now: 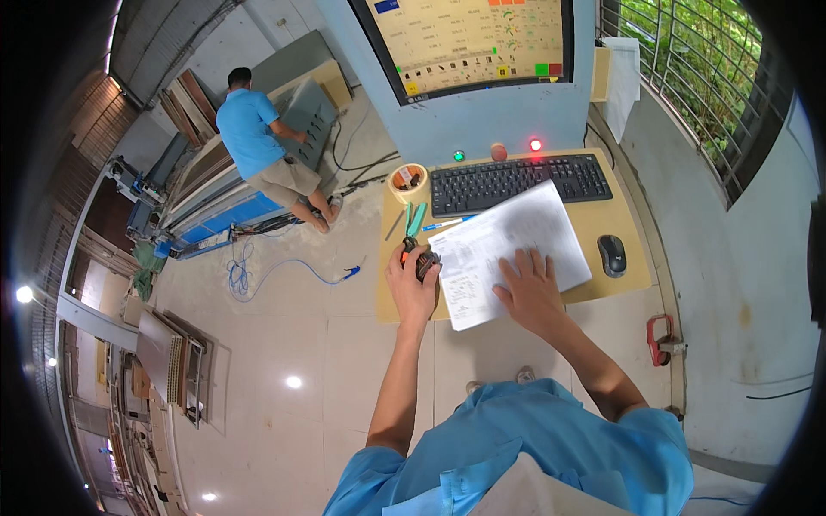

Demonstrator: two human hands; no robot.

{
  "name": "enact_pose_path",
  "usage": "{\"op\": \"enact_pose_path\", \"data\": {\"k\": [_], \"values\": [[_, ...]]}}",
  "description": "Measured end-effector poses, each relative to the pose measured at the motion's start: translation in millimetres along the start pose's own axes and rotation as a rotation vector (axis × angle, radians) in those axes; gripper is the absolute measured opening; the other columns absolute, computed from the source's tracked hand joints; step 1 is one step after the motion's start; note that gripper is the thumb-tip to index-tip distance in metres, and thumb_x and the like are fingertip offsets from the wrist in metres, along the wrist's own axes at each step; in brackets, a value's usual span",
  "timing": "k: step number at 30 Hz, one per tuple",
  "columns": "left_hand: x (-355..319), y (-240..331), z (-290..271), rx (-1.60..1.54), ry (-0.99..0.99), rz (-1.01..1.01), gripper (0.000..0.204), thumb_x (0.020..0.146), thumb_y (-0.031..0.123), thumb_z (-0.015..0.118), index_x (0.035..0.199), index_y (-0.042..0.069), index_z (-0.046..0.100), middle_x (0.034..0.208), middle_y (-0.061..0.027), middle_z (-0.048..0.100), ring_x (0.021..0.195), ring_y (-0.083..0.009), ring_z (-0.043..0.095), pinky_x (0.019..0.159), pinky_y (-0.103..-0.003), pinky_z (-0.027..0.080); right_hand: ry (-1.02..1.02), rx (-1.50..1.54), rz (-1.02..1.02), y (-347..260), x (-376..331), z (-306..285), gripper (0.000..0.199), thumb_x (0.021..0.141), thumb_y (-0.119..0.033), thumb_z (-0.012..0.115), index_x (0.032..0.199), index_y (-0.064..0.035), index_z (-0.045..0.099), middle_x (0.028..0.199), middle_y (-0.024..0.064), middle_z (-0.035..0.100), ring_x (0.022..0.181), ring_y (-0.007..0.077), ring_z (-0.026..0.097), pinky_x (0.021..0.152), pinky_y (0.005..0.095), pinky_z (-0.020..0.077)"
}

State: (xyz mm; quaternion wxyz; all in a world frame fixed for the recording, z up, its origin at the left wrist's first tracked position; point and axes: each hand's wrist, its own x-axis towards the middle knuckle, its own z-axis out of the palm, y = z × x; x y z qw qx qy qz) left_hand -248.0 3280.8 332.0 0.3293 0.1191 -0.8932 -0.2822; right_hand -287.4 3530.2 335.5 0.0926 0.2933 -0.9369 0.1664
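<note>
My left hand (413,284) is closed around a small black and orange object (423,261) at the left edge of the papers; its kind I cannot make out. My right hand (531,292) lies flat with spread fingers on a stack of white printed sheets (551,236). The stack lies tilted on a small tan desktop (615,297), its upper corner over the lower edge of a black keyboard (490,185). Just above my left hand lies a green-handled tool (416,218). A blue and white pen (449,223) sits between keyboard and papers.
A roll of tape (408,182) with small items inside stands left of the keyboard. A black mouse (612,256) rests at the right. Behind the keyboard rises a blue cabinet (465,129) with a screen (482,43) and lit buttons. Another person (258,138) stands at a machine, far left.
</note>
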Motion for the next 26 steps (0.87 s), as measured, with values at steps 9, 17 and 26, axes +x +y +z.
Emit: {"op": "enact_pose_path", "data": {"k": [9,17,26], "values": [[-7.2,56.0,16.8,-0.186,-0.061,0.168,0.045,0.080,0.018,0.086,0.122,0.011,0.071,0.141,-0.0205,0.054,0.127,-0.0423,0.053,0.107,-0.049,0.044,0.192,0.044,-0.005,-10.6,-7.8,33.0,0.051,0.099,-0.036,0.064,0.143,-0.0109,0.058,0.152,0.0243,0.048,0.143,0.0491,0.042,0.117,0.0647,0.0316],[-1.4,59.1,37.9,-0.044,-0.236,0.159,0.048,0.081,0.020,0.085,0.126,0.013,0.071,0.144,-0.0186,0.054,0.130,-0.0416,0.051,0.110,-0.050,0.044,0.093,0.404,0.054,14.8,-2.4,14.1,0.042,0.096,-0.019,0.065,0.136,-0.0064,0.062,0.149,0.0244,0.052,0.137,0.0429,0.051,0.112,0.0539,0.0428],[-3.3,27.9,57.4,0.027,-0.220,0.205,0.061,0.079,0.021,0.087,0.135,0.014,0.063,0.153,-0.0168,0.048,0.139,-0.0419,0.047,0.113,-0.050,0.044,0.306,0.566,0.260,151.4,9.6,-89.4,0.038,0.099,-0.015,0.068,0.135,-0.0031,0.063,0.137,0.0206,0.064,0.129,0.0293,0.062,0.110,0.0416,0.0469]]}}
